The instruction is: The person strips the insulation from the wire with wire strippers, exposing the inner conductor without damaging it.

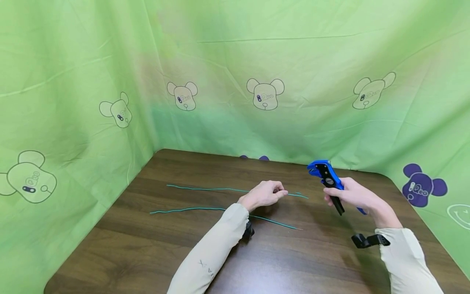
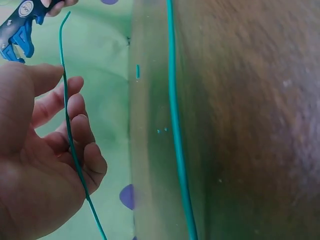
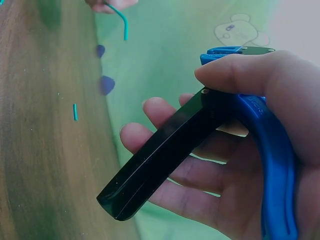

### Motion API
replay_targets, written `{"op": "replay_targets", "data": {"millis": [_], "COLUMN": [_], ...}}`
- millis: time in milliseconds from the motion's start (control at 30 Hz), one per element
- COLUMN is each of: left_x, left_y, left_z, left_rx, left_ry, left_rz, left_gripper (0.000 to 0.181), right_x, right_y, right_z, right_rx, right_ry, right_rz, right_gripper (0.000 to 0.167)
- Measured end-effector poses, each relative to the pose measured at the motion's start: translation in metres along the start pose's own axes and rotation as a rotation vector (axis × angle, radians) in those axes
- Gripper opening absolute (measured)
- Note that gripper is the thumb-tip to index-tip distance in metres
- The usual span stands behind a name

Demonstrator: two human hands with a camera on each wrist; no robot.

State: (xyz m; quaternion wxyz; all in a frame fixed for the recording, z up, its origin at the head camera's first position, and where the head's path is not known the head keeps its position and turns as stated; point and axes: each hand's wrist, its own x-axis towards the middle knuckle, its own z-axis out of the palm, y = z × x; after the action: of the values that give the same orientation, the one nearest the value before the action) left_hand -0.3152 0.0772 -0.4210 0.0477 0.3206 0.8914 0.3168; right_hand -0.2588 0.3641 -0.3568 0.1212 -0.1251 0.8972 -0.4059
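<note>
My left hand (image 1: 265,193) pinches a thin green wire (image 2: 61,45) between thumb and index finger. The wire runs down across the palm in the left wrist view, and its free tip is slightly bent. To the right, my right hand (image 1: 354,194) holds a blue-and-black wire stripper (image 1: 328,175), its head raised and pointing up and left. Its black handle (image 3: 155,155) and blue handle (image 3: 280,175) are spread apart, with the thumb laid over the tool near the pivot. The stripper's head and the wire tip are apart.
A second green wire (image 1: 191,209) lies across the wooden table (image 1: 121,245), nearer the front and passing under the left forearm. A short green offcut (image 3: 75,112) and tiny specks lie near the table's back edge. Green printed cloth (image 1: 220,49) hangs behind and at the sides.
</note>
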Motion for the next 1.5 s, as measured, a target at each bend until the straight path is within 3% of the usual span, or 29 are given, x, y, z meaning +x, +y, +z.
{"op": "replay_targets", "data": {"millis": [700, 1200, 1500], "left_x": [-0.012, -0.023, -0.024], "left_y": [0.01, 0.015, 0.017], "left_z": [-0.007, -0.019, -0.021], "left_rx": [-0.086, -0.166, -0.166], "left_ry": [0.092, 0.095, 0.058], "left_rz": [-0.011, -0.009, 0.004], "left_gripper": [0.033, 0.037, 0.042], "right_x": [-0.001, 0.0, -0.002], "right_y": [-0.001, -0.006, -0.011], "right_z": [-0.001, 0.001, 0.004], "right_rx": [0.032, -0.018, 0.093], "right_ry": [-0.003, 0.009, -0.014], "right_rz": [-0.005, -0.071, -0.074], "right_gripper": [0.03, 0.031, 0.029]}}
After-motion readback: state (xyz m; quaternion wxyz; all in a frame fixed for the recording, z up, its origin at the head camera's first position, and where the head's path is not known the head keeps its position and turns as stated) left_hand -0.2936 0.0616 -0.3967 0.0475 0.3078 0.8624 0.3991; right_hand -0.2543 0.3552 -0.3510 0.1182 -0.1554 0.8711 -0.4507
